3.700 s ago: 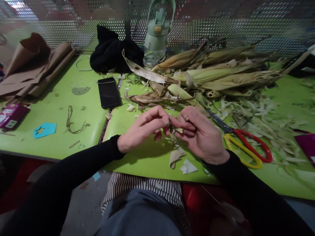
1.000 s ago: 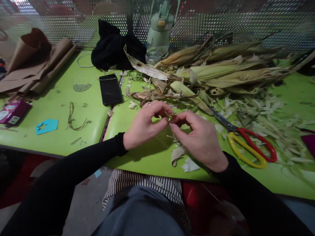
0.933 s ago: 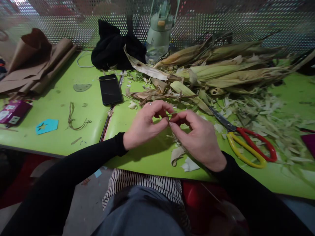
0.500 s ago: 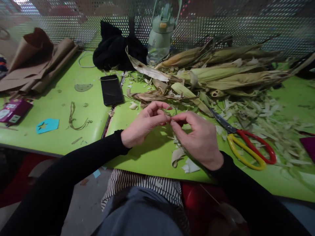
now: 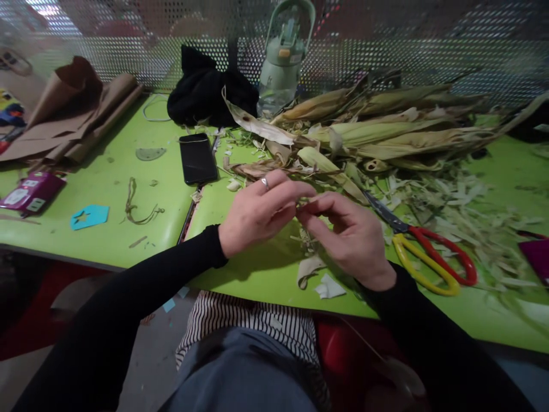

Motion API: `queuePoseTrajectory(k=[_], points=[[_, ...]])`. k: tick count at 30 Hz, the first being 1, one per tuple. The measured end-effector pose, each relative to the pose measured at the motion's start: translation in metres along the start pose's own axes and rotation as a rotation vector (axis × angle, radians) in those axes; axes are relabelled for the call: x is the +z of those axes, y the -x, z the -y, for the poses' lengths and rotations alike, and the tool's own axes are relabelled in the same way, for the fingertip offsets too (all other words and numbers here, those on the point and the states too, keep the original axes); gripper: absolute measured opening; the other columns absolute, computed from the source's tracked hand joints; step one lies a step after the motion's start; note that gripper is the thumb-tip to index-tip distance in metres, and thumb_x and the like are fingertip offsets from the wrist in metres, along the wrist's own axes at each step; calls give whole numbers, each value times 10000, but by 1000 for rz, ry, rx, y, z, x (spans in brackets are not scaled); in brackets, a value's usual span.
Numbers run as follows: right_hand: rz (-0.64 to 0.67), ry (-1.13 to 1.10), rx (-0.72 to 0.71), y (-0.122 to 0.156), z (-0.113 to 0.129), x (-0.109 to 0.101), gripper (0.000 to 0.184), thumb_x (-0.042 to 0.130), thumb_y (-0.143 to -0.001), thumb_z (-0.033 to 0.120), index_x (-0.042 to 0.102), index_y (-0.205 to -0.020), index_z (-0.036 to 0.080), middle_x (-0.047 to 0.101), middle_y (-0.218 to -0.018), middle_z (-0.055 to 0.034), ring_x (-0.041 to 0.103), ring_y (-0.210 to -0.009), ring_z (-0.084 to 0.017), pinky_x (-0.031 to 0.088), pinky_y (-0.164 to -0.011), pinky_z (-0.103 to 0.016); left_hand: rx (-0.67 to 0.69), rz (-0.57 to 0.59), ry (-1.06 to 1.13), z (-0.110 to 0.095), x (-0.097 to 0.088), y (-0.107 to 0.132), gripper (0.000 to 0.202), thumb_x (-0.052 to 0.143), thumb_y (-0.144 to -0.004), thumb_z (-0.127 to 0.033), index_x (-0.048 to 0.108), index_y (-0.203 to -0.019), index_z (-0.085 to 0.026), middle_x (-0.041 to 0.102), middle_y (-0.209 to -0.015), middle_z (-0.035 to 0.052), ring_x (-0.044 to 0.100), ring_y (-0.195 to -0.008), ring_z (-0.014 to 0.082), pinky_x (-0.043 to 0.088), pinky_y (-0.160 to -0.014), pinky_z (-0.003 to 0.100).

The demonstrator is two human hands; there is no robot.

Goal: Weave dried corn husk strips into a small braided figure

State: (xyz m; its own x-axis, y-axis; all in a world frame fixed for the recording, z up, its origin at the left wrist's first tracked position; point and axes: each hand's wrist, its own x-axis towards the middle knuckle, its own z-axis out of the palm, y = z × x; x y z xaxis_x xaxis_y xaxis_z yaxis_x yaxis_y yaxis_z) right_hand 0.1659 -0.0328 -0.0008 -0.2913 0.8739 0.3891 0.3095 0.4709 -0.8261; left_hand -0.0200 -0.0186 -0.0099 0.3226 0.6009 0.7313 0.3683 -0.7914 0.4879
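Over the green table (image 5: 253,280), my hands meet fingertip to fingertip. My left hand (image 5: 259,213), a ring on one finger, has its back turned up and its fingers closed on a thin twisted strip of corn husk (image 5: 304,201). The thumb and forefinger of my right hand (image 5: 349,237) pinch the same strip. Most of it is hidden by the fingers. Below them lie a curled husk scrap (image 5: 309,270) and a white scrap (image 5: 330,286). Scissors (image 5: 422,250) with one red and one yellow handle rest just right of my right hand.
Dried corn husks (image 5: 386,134) are heaped at the back right, with shreds (image 5: 472,223) in front. A phone (image 5: 198,158), black cloth (image 5: 210,94) and water bottle (image 5: 281,74) stand behind my hands. Brown paper (image 5: 72,114), a cord (image 5: 137,209) and a blue paper piece (image 5: 90,217) lie left.
My left hand has rolled over, from the thumb side showing to its back facing up, fingers now covering more of the strip. My right hand keeps its pinch. The view has shifted slightly.
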Motion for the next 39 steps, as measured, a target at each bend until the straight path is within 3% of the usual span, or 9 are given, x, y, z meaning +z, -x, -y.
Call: queuePoseTrajectory(k=[4,8,16,24,28,32,35,39], points=[[-7,-162,181,-4,-2,-4,226,600,-947,449,712,-915,255,648,-740,-2,566,-616,-140,446,-523,-280,-151,-31,227,-4,1,-2,260,519,-890,-68,631,-1099,-172,687,-1036,60,636,-868,120,538,-769,244],[29,-126,252,-6,-1,-3,202,693,-890,401,750,-1005,245,632,-720,16,504,-575,-119,404,-513,-271,-241,-2,292,-2,4,-2,253,538,-890,-85,607,-1120,-165,688,-1081,63,643,-897,113,545,-774,224],[40,-276,366,-6,-2,-1,227,801,-778,434,725,-795,220,566,-662,45,332,-499,-74,280,-458,-254,-155,80,-111,-1,7,7,304,519,-916,-115,673,-1165,-199,742,-990,69,686,-864,155,528,-802,272],[8,-338,383,-6,-8,-8,169,709,-867,382,665,-831,223,458,-597,66,363,-487,-79,247,-425,-237,-88,68,-38,-2,7,7,272,518,-938,-107,644,-1169,-178,754,-1066,55,706,-896,115,542,-814,214],[105,-242,414,-7,-3,-9,305,719,-842,503,702,-852,199,466,-575,62,370,-495,-80,249,-444,-246,-46,70,-198,-3,8,10,265,505,-971,-138,644,-1188,-200,758,-1034,46,704,-838,113,535,-749,213],[87,-201,425,-7,-1,-10,341,791,-761,516,707,-773,186,489,-588,55,337,-505,-70,234,-457,-253,3,145,-316,-7,6,12,246,482,-995,-152,676,-1128,-225,746,-910,28,667,-729,120,504,-679,235],[80,-308,483,-8,-3,-9,316,820,-740,467,675,-739,187,472,-590,62,326,-497,-58,218,-440,-234,-101,151,-162,-8,5,10,202,511,-973,-140,671,-1078,-204,738,-944,34,674,-798,123,519,-719,237],[172,-629,638,-13,-4,-10,314,842,-724,419,653,-764,171,444,-593,75,275,-464,-29,145,-387,-197,-393,182,351,-6,4,3,174,591,-917,-146,639,-1085,-146,719,-960,50,671,-822,112,546,-740,220]])
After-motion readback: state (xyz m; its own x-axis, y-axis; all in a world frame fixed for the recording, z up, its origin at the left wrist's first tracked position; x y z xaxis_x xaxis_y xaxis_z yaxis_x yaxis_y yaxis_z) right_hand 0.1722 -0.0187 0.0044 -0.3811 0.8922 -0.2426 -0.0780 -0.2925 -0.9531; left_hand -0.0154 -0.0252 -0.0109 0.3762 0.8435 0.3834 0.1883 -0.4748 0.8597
